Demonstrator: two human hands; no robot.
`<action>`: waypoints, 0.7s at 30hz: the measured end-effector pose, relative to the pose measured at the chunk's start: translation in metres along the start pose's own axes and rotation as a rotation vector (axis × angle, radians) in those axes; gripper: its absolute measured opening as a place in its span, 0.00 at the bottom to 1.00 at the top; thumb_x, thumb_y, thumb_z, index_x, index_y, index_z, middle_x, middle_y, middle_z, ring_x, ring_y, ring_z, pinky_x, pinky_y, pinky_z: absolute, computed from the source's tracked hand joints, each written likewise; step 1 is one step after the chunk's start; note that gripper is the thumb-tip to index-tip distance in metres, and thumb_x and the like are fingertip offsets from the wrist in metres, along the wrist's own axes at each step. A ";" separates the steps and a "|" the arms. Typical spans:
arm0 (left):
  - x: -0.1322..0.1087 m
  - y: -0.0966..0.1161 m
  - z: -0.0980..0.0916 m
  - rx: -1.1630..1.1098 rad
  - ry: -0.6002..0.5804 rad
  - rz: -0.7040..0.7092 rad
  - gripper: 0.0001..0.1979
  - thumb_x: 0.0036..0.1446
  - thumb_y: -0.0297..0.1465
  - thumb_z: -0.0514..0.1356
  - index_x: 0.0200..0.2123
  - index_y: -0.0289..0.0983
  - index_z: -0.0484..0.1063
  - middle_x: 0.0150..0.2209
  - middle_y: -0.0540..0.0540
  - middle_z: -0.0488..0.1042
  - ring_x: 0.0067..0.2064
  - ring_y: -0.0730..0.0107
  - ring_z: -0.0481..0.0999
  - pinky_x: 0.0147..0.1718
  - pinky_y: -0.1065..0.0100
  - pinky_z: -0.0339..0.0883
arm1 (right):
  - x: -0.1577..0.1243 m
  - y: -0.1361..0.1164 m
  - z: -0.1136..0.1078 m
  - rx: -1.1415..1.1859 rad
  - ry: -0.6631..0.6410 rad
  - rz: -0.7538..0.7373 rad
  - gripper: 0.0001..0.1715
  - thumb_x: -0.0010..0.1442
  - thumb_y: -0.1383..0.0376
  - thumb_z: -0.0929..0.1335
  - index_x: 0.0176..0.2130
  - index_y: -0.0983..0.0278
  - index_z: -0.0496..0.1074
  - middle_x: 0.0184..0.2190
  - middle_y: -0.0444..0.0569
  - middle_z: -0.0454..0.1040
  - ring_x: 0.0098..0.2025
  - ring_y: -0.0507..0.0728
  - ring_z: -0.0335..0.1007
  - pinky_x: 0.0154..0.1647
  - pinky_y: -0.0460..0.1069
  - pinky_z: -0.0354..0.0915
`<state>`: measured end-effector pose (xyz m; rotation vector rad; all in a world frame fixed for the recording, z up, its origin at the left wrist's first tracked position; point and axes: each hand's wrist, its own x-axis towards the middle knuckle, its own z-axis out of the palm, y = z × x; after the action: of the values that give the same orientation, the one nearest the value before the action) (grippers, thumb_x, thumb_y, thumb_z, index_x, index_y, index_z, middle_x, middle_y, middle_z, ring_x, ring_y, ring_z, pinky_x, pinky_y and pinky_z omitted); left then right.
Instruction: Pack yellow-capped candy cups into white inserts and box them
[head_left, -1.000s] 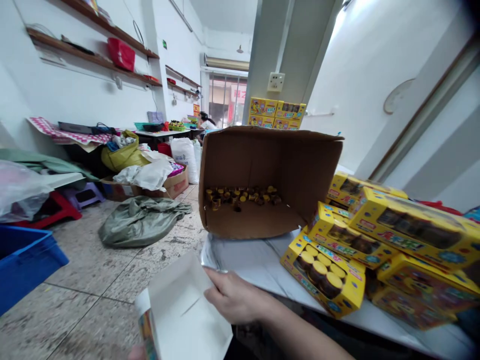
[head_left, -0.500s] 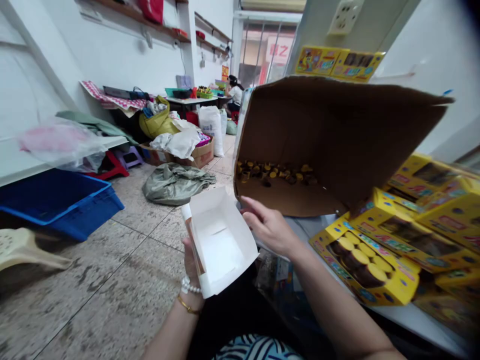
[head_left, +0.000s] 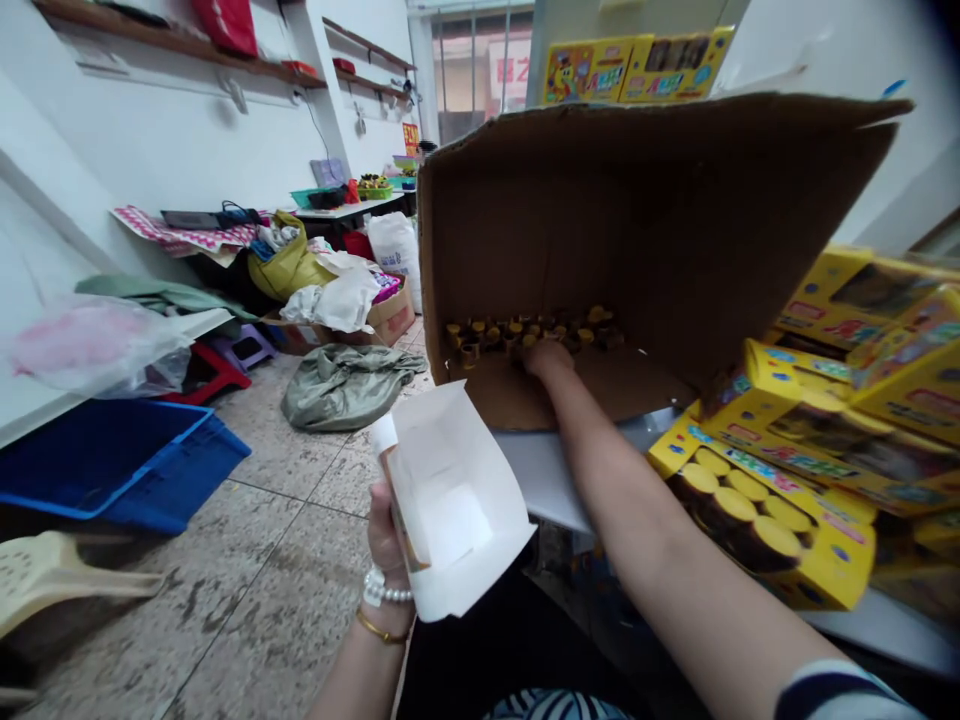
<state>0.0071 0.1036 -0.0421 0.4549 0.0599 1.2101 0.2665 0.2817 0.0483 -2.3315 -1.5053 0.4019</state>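
My left hand (head_left: 386, 535) is wrapped round the side of a small open box (head_left: 465, 470), whose white inside faces up and holds nothing. A big brown cardboard carton (head_left: 712, 230) lies on its side on the table, opening toward me. Small yellow-topped dark tubs (head_left: 480, 340) are scattered along its bottom. Deep in the carton, my right hand (head_left: 551, 360) reaches in among the tubs; its fingers are hidden, so what it touches cannot be made out.
Yellow printed boxes (head_left: 814, 410) are stacked at the right; a window in the nearest box (head_left: 825, 570) shows yellow-topped tubs. More yellow boxes (head_left: 637, 70) stand behind the carton. A blue crate (head_left: 172, 480), a cream stool (head_left: 60, 580) and a grey-green sack (head_left: 345, 385) are on the left floor.
My right hand has gone from beside the white-lined box forward into the carton, down to the tubs. My left hand still holds the box. The view has turned a little rightward.
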 end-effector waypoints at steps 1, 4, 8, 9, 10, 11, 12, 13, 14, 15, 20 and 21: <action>0.002 0.004 0.000 0.041 0.012 -0.006 0.23 0.65 0.49 0.56 0.59 0.49 0.72 0.59 0.49 0.76 0.62 0.54 0.72 0.69 0.52 0.50 | 0.005 0.001 0.008 -0.014 -0.028 0.013 0.31 0.69 0.48 0.63 0.58 0.69 0.71 0.57 0.62 0.73 0.58 0.63 0.71 0.58 0.61 0.65; 0.000 0.017 -0.005 0.150 0.022 -0.097 0.26 0.64 0.49 0.56 0.59 0.43 0.73 0.56 0.43 0.78 0.62 0.49 0.72 0.68 0.48 0.51 | 0.014 0.001 0.031 -0.056 -0.101 -0.015 0.29 0.69 0.50 0.63 0.55 0.71 0.73 0.57 0.66 0.73 0.59 0.66 0.71 0.56 0.61 0.66; -0.007 0.024 -0.010 0.182 0.054 -0.113 0.25 0.65 0.47 0.56 0.58 0.41 0.74 0.55 0.43 0.79 0.60 0.49 0.74 0.68 0.48 0.52 | 0.017 -0.007 0.043 -0.090 -0.165 -0.127 0.28 0.65 0.54 0.68 0.54 0.74 0.75 0.57 0.73 0.71 0.60 0.73 0.68 0.54 0.60 0.66; -0.007 0.023 -0.009 0.174 0.068 -0.099 0.25 0.65 0.47 0.55 0.58 0.41 0.74 0.55 0.44 0.79 0.60 0.49 0.74 0.68 0.48 0.52 | 0.017 -0.009 0.042 -0.090 -0.182 -0.159 0.27 0.64 0.55 0.69 0.53 0.73 0.76 0.57 0.73 0.72 0.60 0.73 0.68 0.53 0.60 0.66; -0.006 0.022 -0.009 0.171 0.082 -0.086 0.24 0.65 0.47 0.55 0.57 0.41 0.75 0.56 0.44 0.78 0.60 0.50 0.74 0.68 0.48 0.53 | 0.016 -0.012 0.040 -0.085 -0.197 -0.197 0.26 0.62 0.56 0.70 0.52 0.72 0.76 0.55 0.71 0.74 0.59 0.72 0.69 0.53 0.59 0.66; -0.004 0.021 -0.008 0.174 0.090 -0.073 0.23 0.65 0.47 0.55 0.57 0.41 0.75 0.55 0.45 0.79 0.60 0.50 0.74 0.68 0.48 0.53 | 0.016 -0.014 0.037 -0.077 -0.211 -0.239 0.26 0.61 0.55 0.71 0.52 0.71 0.77 0.54 0.69 0.75 0.58 0.71 0.70 0.53 0.58 0.66; -0.001 0.021 -0.006 0.184 0.095 -0.057 0.22 0.65 0.46 0.56 0.56 0.42 0.76 0.54 0.45 0.79 0.61 0.50 0.73 0.68 0.48 0.52 | 0.015 -0.015 0.035 -0.066 -0.217 -0.279 0.27 0.59 0.54 0.72 0.52 0.69 0.77 0.54 0.67 0.76 0.58 0.70 0.71 0.53 0.56 0.66; 0.002 0.020 -0.005 0.196 0.099 -0.039 0.21 0.65 0.44 0.56 0.55 0.42 0.77 0.53 0.45 0.80 0.61 0.50 0.73 0.68 0.48 0.52 | 0.014 -0.016 0.032 -0.053 -0.215 -0.313 0.29 0.58 0.53 0.73 0.53 0.68 0.76 0.54 0.66 0.76 0.58 0.70 0.70 0.54 0.55 0.66; 0.006 0.020 -0.003 0.202 0.095 -0.015 0.19 0.66 0.43 0.57 0.54 0.43 0.77 0.51 0.46 0.81 0.61 0.51 0.73 0.68 0.48 0.51 | 0.012 -0.017 0.031 -0.040 -0.207 -0.335 0.30 0.59 0.51 0.72 0.54 0.68 0.75 0.55 0.65 0.75 0.59 0.70 0.70 0.54 0.55 0.65; 0.009 0.021 -0.002 0.198 0.084 0.009 0.18 0.66 0.42 0.56 0.53 0.44 0.78 0.51 0.47 0.82 0.61 0.52 0.73 0.68 0.48 0.50 | 0.009 -0.017 0.032 -0.027 -0.195 -0.342 0.31 0.61 0.50 0.70 0.55 0.68 0.74 0.56 0.65 0.75 0.60 0.69 0.69 0.55 0.55 0.65; 0.019 0.030 0.003 0.093 -0.121 -0.050 0.22 0.72 0.38 0.44 0.59 0.47 0.74 0.57 0.50 0.77 0.59 0.64 0.75 0.70 0.56 0.44 | -0.005 -0.021 0.054 0.071 -0.210 -0.336 0.30 0.70 0.52 0.60 0.57 0.71 0.71 0.55 0.69 0.74 0.58 0.69 0.71 0.52 0.56 0.65; 0.021 0.031 0.004 0.065 -0.170 -0.084 0.24 0.72 0.37 0.42 0.60 0.46 0.72 0.58 0.50 0.75 0.60 0.65 0.74 0.70 0.58 0.41 | -0.007 -0.025 0.060 0.105 -0.225 -0.363 0.30 0.70 0.52 0.60 0.57 0.71 0.70 0.56 0.69 0.73 0.58 0.69 0.71 0.53 0.57 0.65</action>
<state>-0.0120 0.1301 -0.0226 0.6051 -0.0276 1.0860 0.2188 0.2925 0.0046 -1.9294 -1.9158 0.6433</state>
